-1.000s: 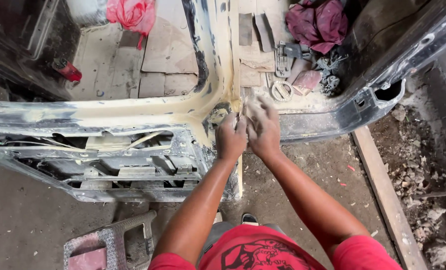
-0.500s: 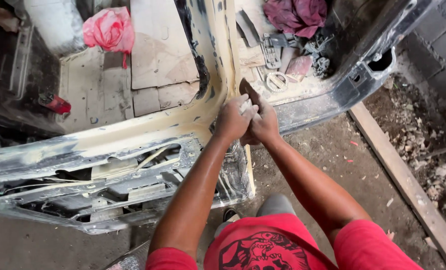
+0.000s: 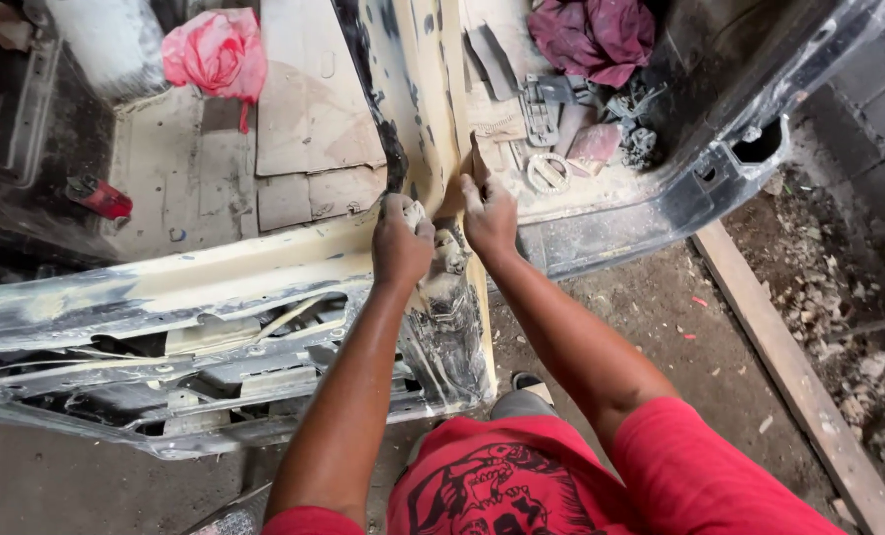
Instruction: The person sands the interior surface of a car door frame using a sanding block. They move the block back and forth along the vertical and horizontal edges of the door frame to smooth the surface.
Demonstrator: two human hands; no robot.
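pillar [image 3: 433, 119] blocks ahead, floor [image 3: 661, 317] open right

Soft daylight all over, nothing glaring, shadows pooling under the car body panel [image 3: 264, 287] where my hands work, edges bend like a wide lens, far corners go murky

An auto body repair workshop: a stripped car body shell [image 3: 264, 287] coated in pale filler and sanding dust, scattered tools [image 3: 547, 109], rags [image 3: 596, 35], a dirt floor [image 3: 680, 327] and rubble.
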